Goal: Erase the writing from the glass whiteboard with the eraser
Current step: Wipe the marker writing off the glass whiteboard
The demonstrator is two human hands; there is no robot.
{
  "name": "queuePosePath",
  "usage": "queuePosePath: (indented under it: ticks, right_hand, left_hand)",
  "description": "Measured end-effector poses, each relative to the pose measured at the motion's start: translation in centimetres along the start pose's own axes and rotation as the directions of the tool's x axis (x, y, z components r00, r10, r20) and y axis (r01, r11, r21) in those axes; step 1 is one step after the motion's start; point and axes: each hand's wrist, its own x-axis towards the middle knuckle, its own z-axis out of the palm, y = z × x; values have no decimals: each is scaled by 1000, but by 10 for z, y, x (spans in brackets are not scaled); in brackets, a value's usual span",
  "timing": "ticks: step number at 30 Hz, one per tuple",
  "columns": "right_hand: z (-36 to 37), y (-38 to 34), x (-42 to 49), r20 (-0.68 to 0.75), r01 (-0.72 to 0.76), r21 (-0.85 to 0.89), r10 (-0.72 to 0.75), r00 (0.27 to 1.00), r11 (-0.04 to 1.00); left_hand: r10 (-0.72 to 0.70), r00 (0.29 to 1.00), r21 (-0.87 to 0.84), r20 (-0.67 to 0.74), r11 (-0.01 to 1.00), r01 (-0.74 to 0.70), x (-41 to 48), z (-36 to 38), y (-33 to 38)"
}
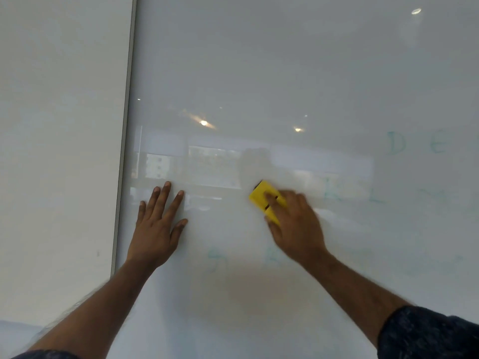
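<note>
The glass whiteboard (285,73) fills most of the view. My right hand (295,224) presses a yellow eraser (261,196) flat against the glass near the middle; the hand is blurred. My left hand (158,224) lies flat on the board with fingers spread, close to its left edge. Faint green letters (396,143) show at the right, more (334,193) just right of the eraser, and pale ones (216,257) sit below the hands.
A grey metal frame strip (124,141) runs down the board's left edge, with a white wall panel (57,151) beyond it. Ceiling lights and windows are reflected in the glass.
</note>
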Motion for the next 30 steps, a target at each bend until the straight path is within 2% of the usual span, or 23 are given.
queuePosePath:
  ticks: [2, 3, 4, 7, 9, 13, 14, 16, 18, 21, 22, 24, 26, 27, 30]
  right_hand:
    - [-1, -4, 9, -50, -134, 14, 134, 990, 991]
    - [2, -13, 7, -44, -136, 32, 137, 990, 990]
    - [7, -23, 2, -21, -98, 40, 99, 995, 994]
    - [21, -46, -21, 116, 158, 32, -161, 980, 987]
    - [21, -45, -21, 138, 219, 31, -221, 966, 975]
    - [26, -56, -16, 51, 26, 41, -28, 998, 999]
    - [32, -65, -23, 52, 19, 52, -22, 998, 998]
    - [47, -86, -46, 105, 129, 89, -139, 985, 988]
    - [57, -100, -69, 181, 272, 137, -294, 939, 952]
    - [54, -92, -65, 191, 372, 148, -395, 898, 917]
    - [51, -88, -57, 171, 349, 133, -369, 914, 928]
    - [45, -77, -39, 112, 184, 100, -195, 974, 978]
    - [44, -82, -37, 87, 44, 106, -53, 995, 993]
    - [47, -89, -44, 96, 47, 119, -59, 994, 992]
    - [59, -114, -72, 173, 210, 172, -239, 955, 962]
  left_hand:
    - [1, 1000, 4, -3, 1000, -1, 0, 0, -1]
    - [0, 1000, 4, -5, 1000, 0, -1, 0, -2]
    - [-2, 1000, -1, -9, 1000, 2, -1, 1, -1]
    - [-15, 1000, -18, -17, 1000, 15, -3, 2, 1]
    - [-25, 1000, -24, -10, 999, 25, -7, 2, 1]
    - [-16, 1000, -9, 2, 1000, 16, -15, 4, -3]
    - [-20, 1000, -11, 2, 1000, 20, -17, 4, -3]
    - [-33, 999, -15, 8, 999, 33, -21, 6, -2]
    - [-40, 999, -11, 16, 999, 41, -26, 6, -2]
    - [-30, 999, -5, 33, 1000, 30, -28, 4, -4]
    - [-30, 999, -5, 37, 1000, 30, -28, 4, -4]
    - [-34, 999, 0, 38, 999, 34, -29, 5, -4]
    - [-33, 999, 0, 38, 999, 33, -29, 5, -5]
    - [-34, 999, -2, 40, 999, 34, -30, 6, -4]
    - [-41, 998, 1, 44, 999, 41, -30, 5, -3]
